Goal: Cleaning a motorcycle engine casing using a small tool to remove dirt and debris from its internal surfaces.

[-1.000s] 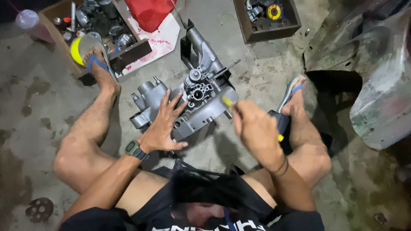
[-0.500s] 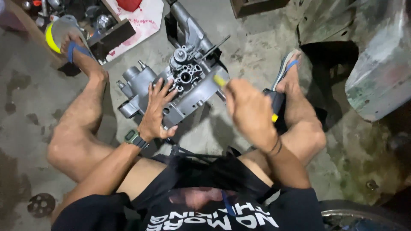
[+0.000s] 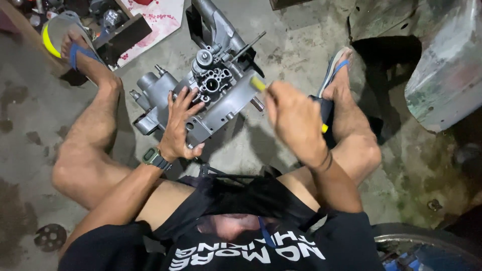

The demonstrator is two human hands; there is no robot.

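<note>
A grey metal engine case (image 3: 221, 108) lies on the concrete floor between my spread legs. My left hand (image 3: 179, 125) rests flat on its near side, fingers spread, with a watch on the wrist. My right hand (image 3: 293, 118) hovers just right of the case, closed around a tool with a yellow handle (image 3: 258, 84); the tool's yellow tip points at the case's upper right edge. A thin rod (image 3: 248, 47) sticks out of the case's top.
A second grey casting (image 3: 213, 22) lies behind the case. A tray of small parts (image 3: 108, 27) and a stained white sheet (image 3: 155, 22) sit at the upper left by my left foot. A worn metal panel (image 3: 447, 75) stands at the right, a tyre (image 3: 427, 246) at the lower right.
The view has drifted so the case sits higher in the frame. My right hand has stayed near the case's right edge with the tool. My left hand keeps resting on the case.
</note>
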